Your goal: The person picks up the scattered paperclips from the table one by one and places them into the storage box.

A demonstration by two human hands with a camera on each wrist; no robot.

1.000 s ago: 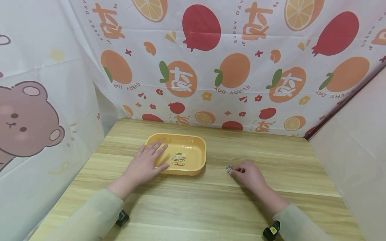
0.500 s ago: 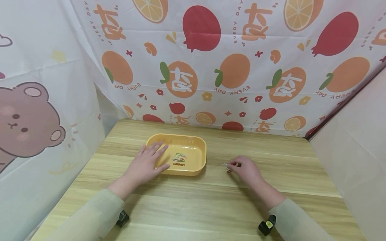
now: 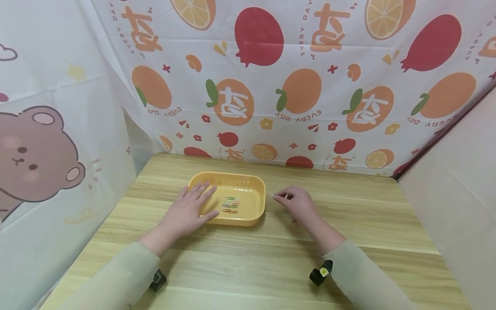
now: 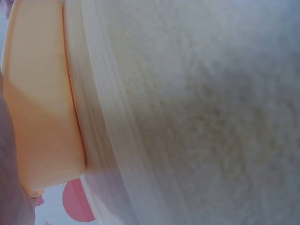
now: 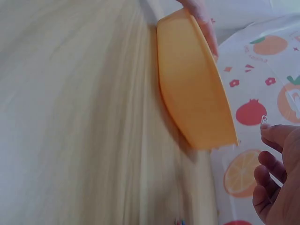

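Note:
In the head view a yellow tray (image 3: 253,221) holds several coloured paper clips (image 3: 231,206). The left hand (image 3: 187,212) rests over its left side with fingers spread and straight. Just right of the tray, the right hand (image 3: 297,203) pinches a pale clip between thumb and forefinger; in the right wrist view this clip (image 5: 264,120) stands out from the fingertips of the right hand (image 5: 281,168). A few more clips (image 3: 294,220) lie on the table, partly hidden by the right forearm. The left wrist view shows the outer wall of the tray (image 4: 44,103).
The wooden table (image 3: 232,267) meets a fruit-print cloth (image 3: 271,99) at the back. A cloth with a bear (image 3: 38,159) hangs at the left, and a pale panel (image 3: 457,181) stands at the right.
The right hand has picked a pale clip from the small group on the table and moved left and back with it, towards the tray. The left hand has stayed in place.

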